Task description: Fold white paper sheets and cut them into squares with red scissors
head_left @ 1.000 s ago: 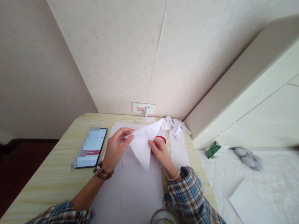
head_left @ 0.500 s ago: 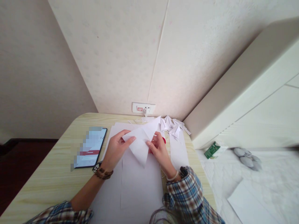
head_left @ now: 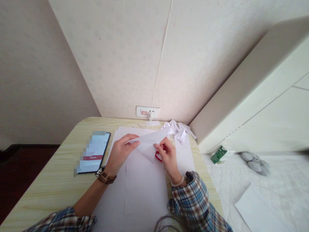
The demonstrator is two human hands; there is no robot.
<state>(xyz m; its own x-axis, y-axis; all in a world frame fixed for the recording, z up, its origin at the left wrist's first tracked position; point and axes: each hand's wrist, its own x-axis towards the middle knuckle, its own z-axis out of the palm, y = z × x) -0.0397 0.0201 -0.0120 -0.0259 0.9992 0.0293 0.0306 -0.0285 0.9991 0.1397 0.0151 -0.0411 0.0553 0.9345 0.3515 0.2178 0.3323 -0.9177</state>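
Between my hands, above the table, is a folded sheet of white paper (head_left: pixel 148 146) with a pointed tip toward the upper right. My left hand (head_left: pixel 122 151) pinches its left corner between thumb and fingers. On the opposite side my right hand (head_left: pixel 166 153) grips an edge of it with thumb and bent fingers. A red curved object (head_left: pixel 158 157), perhaps a scissors handle, shows partly behind my right hand. Underneath lie white paper sheets (head_left: pixel 145 193) spread over the table.
A phone (head_left: pixel 93 154) with a lit screen lies on the left of the wood-grain table (head_left: pixel 53 174). Several folded paper pieces (head_left: pixel 180 133) sit at the back right, near a wall socket (head_left: pixel 147 111). On the white bedding are a green carton (head_left: pixel 219 155) and a grey flower-shaped thing (head_left: pixel 256 164).
The folded paper has tilted, so its lower point has risen and it looks flatter. My right hand has shifted slightly right, with its fingers more curled. My left hand stays nearly still.
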